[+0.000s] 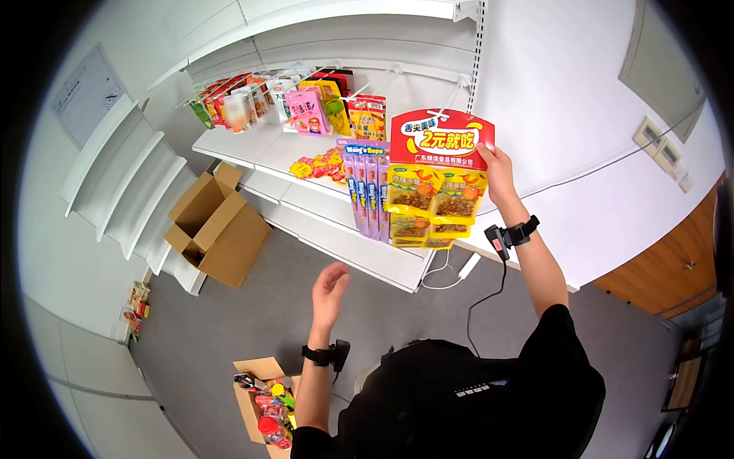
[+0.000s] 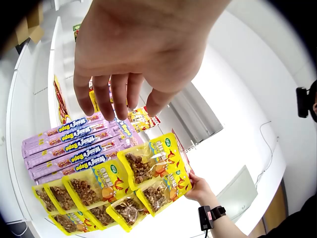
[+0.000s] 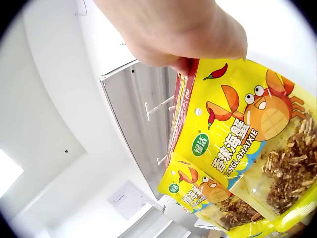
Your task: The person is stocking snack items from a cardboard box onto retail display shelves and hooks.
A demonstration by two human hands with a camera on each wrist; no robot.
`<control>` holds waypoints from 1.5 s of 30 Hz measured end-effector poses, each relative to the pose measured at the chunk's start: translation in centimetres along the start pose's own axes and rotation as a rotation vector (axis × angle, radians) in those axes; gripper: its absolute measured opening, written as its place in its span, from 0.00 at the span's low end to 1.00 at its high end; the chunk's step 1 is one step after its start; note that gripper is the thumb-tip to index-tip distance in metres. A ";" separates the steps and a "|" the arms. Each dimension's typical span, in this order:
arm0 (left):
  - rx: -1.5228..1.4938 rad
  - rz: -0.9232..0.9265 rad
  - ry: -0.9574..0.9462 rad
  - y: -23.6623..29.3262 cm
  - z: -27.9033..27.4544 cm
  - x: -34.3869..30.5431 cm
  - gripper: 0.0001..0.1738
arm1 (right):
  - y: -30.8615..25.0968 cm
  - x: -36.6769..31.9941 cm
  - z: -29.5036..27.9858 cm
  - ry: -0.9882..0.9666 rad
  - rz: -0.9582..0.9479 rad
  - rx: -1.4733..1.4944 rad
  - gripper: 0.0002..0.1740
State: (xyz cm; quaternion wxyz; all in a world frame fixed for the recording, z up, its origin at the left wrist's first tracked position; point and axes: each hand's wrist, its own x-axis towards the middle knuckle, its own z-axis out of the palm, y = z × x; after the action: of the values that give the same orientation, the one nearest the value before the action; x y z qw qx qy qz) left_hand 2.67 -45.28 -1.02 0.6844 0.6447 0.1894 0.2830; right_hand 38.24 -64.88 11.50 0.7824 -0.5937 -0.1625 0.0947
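Note:
A red header card [image 1: 442, 139] with yellow snack packets [image 1: 434, 200] below it hangs at the right end of the shelf rail. My right hand [image 1: 498, 172] pinches the card's right edge; in the right wrist view the hand [image 3: 181, 34] is over the yellow packets [image 3: 237, 129]. Purple candy sticks [image 1: 368, 187] hang just left of the packets, also seen in the left wrist view as purple sticks [image 2: 79, 146]. Lower down, away from the goods, my left hand [image 1: 329, 294] holds nothing, its fingers loosely bent; the left wrist view shows the hand [image 2: 136, 54] with relaxed fingers.
Other hanging snack bags [image 1: 306, 112] line the rail to the left. Red and yellow packets [image 1: 317, 165] lie on the white shelf [image 1: 306, 187]. An open carton [image 1: 233, 237] stands left on the floor; a goods-filled box [image 1: 248, 413] is below. A cable [image 1: 475, 314] trails from my right wrist.

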 end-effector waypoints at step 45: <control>-0.092 -0.175 0.337 -2.5 -20.1 -4.1 0.15 | 16.1 -13.6 2.2 0.326 0.380 0.424 0.19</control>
State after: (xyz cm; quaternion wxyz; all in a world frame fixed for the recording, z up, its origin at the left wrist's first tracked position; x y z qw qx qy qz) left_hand -12.70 -32.32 -5.89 0.6938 0.5371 0.3435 0.3348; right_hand 25.55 -63.11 -5.31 0.8726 -0.4446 0.1023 0.1744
